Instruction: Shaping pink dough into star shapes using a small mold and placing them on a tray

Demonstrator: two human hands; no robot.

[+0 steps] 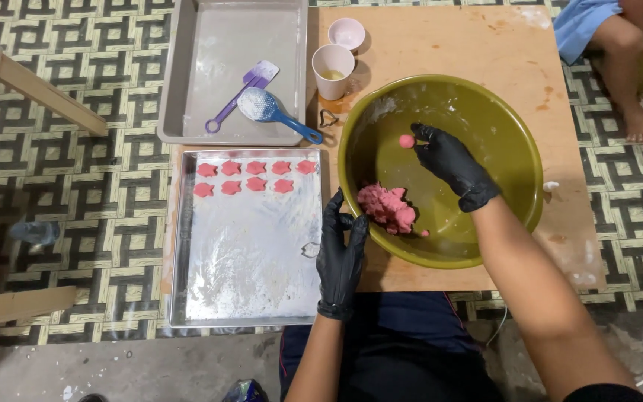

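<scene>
Both my hands wear black gloves. My right hand (452, 162) is inside the olive-green bowl (515, 141) and pinches a small pink dough ball (407, 141) at its fingertips. My left hand (340, 253) rests open, palm up, at the bowl's near-left rim, empty. A lump of pink dough (387, 208) lies in the bowl between the hands. Left of the bowl, a floured metal tray (247, 253) holds several pink star-shaped dough pieces (255, 177) in two rows along its far edge. A small metal cutter (311, 249) sits at the tray's right edge.
A grey tray (187, 89) farther back holds a purple spatula (243, 93) and a blue floured spoon (273, 112). A pink cup (333, 71), a small pink bowl (347, 33) and another cutter (328, 117) stand on the wooden board. Another person's legs (626, 67) are at top right.
</scene>
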